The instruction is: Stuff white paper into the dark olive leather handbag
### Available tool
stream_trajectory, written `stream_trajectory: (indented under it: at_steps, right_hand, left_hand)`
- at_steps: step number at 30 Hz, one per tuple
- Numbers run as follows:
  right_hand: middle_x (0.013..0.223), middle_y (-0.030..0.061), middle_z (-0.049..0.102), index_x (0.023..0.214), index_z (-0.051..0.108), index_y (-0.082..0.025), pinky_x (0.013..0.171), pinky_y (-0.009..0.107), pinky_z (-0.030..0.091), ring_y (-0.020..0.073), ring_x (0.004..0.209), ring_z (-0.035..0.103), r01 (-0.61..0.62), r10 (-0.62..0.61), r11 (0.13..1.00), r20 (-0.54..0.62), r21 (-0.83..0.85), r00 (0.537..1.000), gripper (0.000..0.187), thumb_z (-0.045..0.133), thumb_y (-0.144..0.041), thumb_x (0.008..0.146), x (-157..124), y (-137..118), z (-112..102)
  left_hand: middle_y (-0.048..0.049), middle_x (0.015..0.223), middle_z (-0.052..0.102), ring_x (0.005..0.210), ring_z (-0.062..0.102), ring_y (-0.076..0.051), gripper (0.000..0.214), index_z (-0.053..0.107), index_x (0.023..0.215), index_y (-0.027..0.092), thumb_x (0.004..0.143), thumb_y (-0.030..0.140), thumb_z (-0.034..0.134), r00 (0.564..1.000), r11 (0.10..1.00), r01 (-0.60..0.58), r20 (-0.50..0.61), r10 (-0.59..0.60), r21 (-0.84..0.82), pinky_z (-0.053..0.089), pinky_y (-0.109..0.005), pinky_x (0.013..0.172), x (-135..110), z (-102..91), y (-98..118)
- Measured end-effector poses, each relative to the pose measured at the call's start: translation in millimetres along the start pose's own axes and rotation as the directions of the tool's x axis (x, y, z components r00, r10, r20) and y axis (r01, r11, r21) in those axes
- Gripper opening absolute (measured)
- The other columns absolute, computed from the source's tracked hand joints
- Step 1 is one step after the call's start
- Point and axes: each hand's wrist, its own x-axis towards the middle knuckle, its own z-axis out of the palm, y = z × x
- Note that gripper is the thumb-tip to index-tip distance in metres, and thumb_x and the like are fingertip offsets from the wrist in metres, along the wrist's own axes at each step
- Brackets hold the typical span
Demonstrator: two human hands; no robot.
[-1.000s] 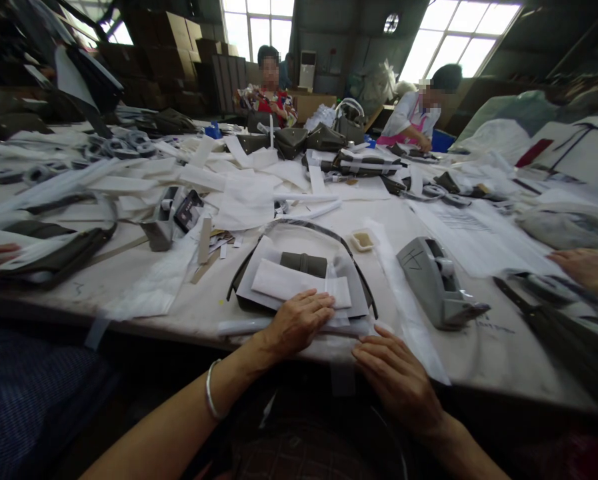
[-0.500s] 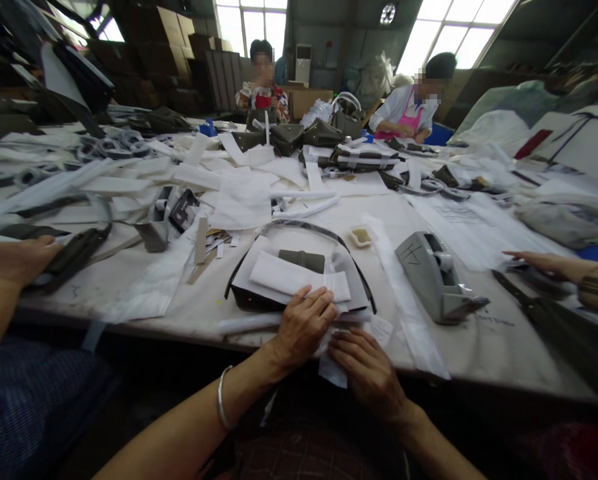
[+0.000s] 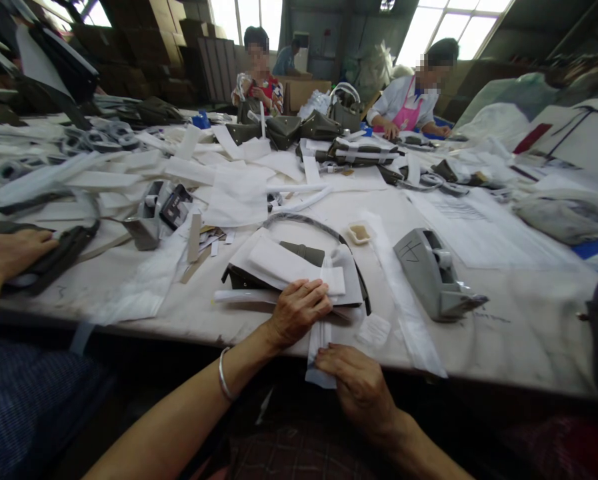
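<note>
A dark hand-drawn mark, like a crossed character, stands on the sloping side of the grey tape dispenser (image 3: 431,273); it cannot be read as a word. Faint scribbles on the table (image 3: 509,327) just right of the dispenser are too small to make out. No other text is legible.

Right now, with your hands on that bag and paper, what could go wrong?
The white paper strip hangs over the table edge, pinched by the right hand; a hard pull might tear it. The left hand presses the wrapped dark bag near that edge, so it could slide off. The tape dispenser sits close by, and an elbow might knock it.
</note>
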Motion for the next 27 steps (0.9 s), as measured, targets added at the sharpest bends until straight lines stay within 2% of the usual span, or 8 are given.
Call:
stream_trajectory:
  at_steps: [4, 9, 13, 16, 19, 21, 24, 27]
  right_hand:
    - [0.086, 0.0029, 0.075, 0.102, 0.066, -0.022, 0.081, 0.029, 0.058, 0.0150, 0.080, 0.071, -0.007, 0.007, 1.000, 0.050, -0.017, 0.999, 0.040, 0.040, 0.002, 0.084, 12, 2, -17]
    - [0.087, 0.0040, 0.073, 0.104, 0.065, -0.021, 0.076, 0.029, 0.055, 0.0165, 0.082, 0.068, 0.076, -0.069, 0.990, 0.065, -0.119, 0.995, 0.035, 0.045, -0.002, 0.084, 50, 9, -37]
    - [0.091, 0.0039, 0.074, 0.107, 0.065, -0.021, 0.079, 0.032, 0.050, 0.0167, 0.086, 0.068, 0.114, -0.093, 0.979, 0.124, -0.171, 0.988, 0.026, 0.049, -0.009, 0.091, 75, 20, -40]
    - [0.090, 0.0032, 0.074, 0.098, 0.069, -0.022, 0.078, 0.031, 0.050, 0.0159, 0.083, 0.068, 0.064, -0.047, 0.973, 0.081, -0.223, 0.996, 0.018, 0.052, -0.016, 0.093, 86, 30, -40]
    - [0.105, 0.0065, 0.072, 0.091, 0.071, -0.024, 0.085, 0.035, 0.052, 0.0198, 0.094, 0.067, 0.002, 0.008, 0.962, 0.036, -0.272, 0.999, 0.015, 0.056, -0.023, 0.093, 91, 38, -40]
    - [0.112, 0.0076, 0.071, 0.094, 0.070, -0.024, 0.088, 0.035, 0.053, 0.0206, 0.100, 0.067, -0.005, 0.020, 0.974, 0.065, -0.227, 0.998, 0.015, 0.055, -0.023, 0.093, 90, 40, -42]
    - [0.097, 0.0045, 0.074, 0.101, 0.067, -0.024, 0.078, 0.026, 0.056, 0.0162, 0.086, 0.070, -0.036, 0.051, 0.992, 0.121, -0.124, 0.991, 0.018, 0.050, -0.020, 0.095, 83, 39, -44]
    - [0.082, 0.0013, 0.073, 0.099, 0.066, -0.024, 0.066, 0.022, 0.054, 0.0138, 0.070, 0.069, -0.084, 0.100, 0.987, 0.112, -0.136, 0.989, 0.016, 0.051, -0.021, 0.095, 74, 38, -45]
  left_hand:
    - [-0.0021, 0.121, 0.068, 0.120, 0.058, -0.016, 0.014, 0.061, 0.099, 0.020, 0.098, 0.016, 0.048, 1.000, 0.998, 0.020, 0.008, -0.020, -0.053, 0.038, -0.033, 0.106, -6, -4.2, 5]
    - [-0.0070, 0.125, 0.064, 0.125, 0.053, -0.018, 0.022, 0.059, 0.111, 0.017, 0.094, 0.012, 0.046, 0.988, 0.974, 0.131, 0.108, -0.112, -0.184, 0.036, -0.035, 0.109, -8, -22.4, 12]
    - [-0.0082, 0.121, 0.062, 0.119, 0.054, -0.022, 0.026, 0.058, 0.113, 0.018, 0.088, 0.025, 0.060, 0.964, 0.905, 0.255, 0.165, -0.210, -0.340, 0.040, -0.038, 0.107, -4, -33.9, 16]
    - [-0.0069, 0.111, 0.064, 0.109, 0.057, -0.022, 0.027, 0.060, 0.109, 0.019, 0.086, 0.031, 0.067, 0.939, 0.867, 0.342, 0.169, -0.300, -0.363, 0.045, -0.039, 0.099, 1, -31.7, 19]
    - [-0.0059, 0.098, 0.066, 0.097, 0.059, -0.023, 0.017, 0.063, 0.097, 0.018, 0.086, 0.029, 0.068, 0.913, 0.858, 0.405, 0.180, -0.365, -0.316, 0.048, -0.040, 0.090, 6, -25.9, 22]
    - [-0.0046, 0.092, 0.065, 0.092, 0.058, -0.022, 0.010, 0.063, 0.092, 0.019, 0.087, 0.027, 0.067, 0.908, 0.857, 0.416, 0.178, -0.378, -0.305, 0.048, -0.039, 0.086, 9, -24.0, 22]
    - [-0.0027, 0.090, 0.065, 0.089, 0.057, -0.021, 0.005, 0.064, 0.091, 0.020, 0.088, 0.024, 0.065, 0.913, 0.857, 0.405, 0.189, -0.361, -0.317, 0.046, -0.038, 0.083, 11, -25.0, 22]
    - [-0.0014, 0.085, 0.065, 0.087, 0.056, -0.020, 0.003, 0.062, 0.087, 0.020, 0.086, 0.021, 0.065, 0.917, 0.865, 0.393, 0.208, -0.341, -0.312, 0.045, -0.037, 0.080, 11, -27.0, 19]
